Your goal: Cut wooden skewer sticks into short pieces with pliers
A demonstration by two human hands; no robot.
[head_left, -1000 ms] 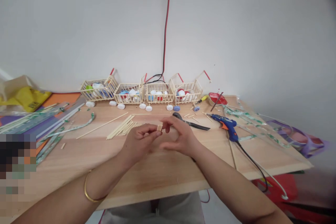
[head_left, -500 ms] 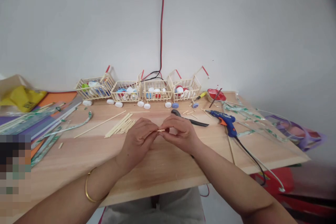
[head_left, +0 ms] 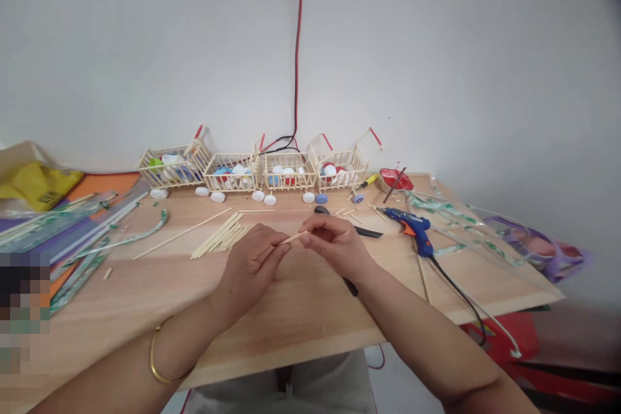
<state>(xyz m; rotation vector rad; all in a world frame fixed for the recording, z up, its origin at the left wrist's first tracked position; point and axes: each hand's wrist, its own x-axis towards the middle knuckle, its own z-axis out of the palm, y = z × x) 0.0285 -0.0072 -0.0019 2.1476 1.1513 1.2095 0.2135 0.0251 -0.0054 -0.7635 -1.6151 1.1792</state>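
Note:
A short, thin wooden stick (head_left: 295, 237) is pinched between my two hands above the table. My left hand (head_left: 255, 263) grips its left end, and my right hand (head_left: 334, 242) closes on its right end with thumb and fingers. Under and behind my right hand lies a black-handled tool (head_left: 369, 231), partly hidden, so its kind is unclear. Left of my left hand is a pile of cut wooden sticks (head_left: 217, 236). A blue hot glue gun (head_left: 412, 223) rests on the table to the right of my right hand.
Several small stick-built carts (head_left: 233, 171) with bottle-cap wheels stand along the wall. A red dish (head_left: 396, 179) and a yellow-handled tool (head_left: 371, 179) are at the back right. Plastic-wrapped strips (head_left: 87, 265) lie left, a yellow bag (head_left: 39, 185) behind them. The wooden table's (head_left: 291, 349) front edge is near me.
My hands have drawn slightly apart, so more of the stick shows between them. The whole view has shifted a little.

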